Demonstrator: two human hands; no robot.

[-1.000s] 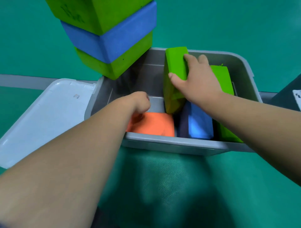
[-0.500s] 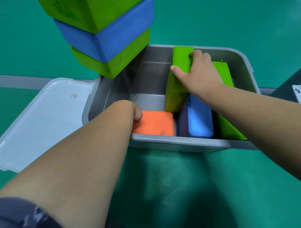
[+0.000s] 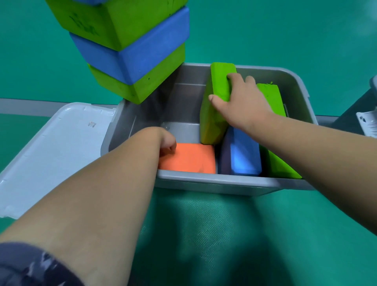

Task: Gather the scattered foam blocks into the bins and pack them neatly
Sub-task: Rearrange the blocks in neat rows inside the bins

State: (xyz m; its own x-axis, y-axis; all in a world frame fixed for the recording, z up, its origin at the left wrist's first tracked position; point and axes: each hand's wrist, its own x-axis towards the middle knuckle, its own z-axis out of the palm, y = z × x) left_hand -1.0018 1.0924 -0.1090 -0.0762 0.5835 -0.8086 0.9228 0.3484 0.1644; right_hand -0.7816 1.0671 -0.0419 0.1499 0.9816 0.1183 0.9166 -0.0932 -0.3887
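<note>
Counted 1 grey bin [image 3: 224,181], 1 white lid [image 3: 51,155]. Foam blocks in bin: 4 sure. 1 orange block [image 3: 189,159], 1 blue block [image 3: 244,157], 2 green: upright green block [image 3: 212,122], right green block [image 3: 273,98]. Dark strip [image 3: 224,157] beside blue block: couldn't tell if fifth. Stack outside bin held 3 whole: top green block [image 3: 122,22], middle blue block [image 3: 132,55], bottom green block [image 3: 138,81]; blue sliver [image 3: 87,1] at frame top was maybe fourth. Hands: 2, left hand [image 3: 166,139], right hand [image 3: 242,102].
</note>
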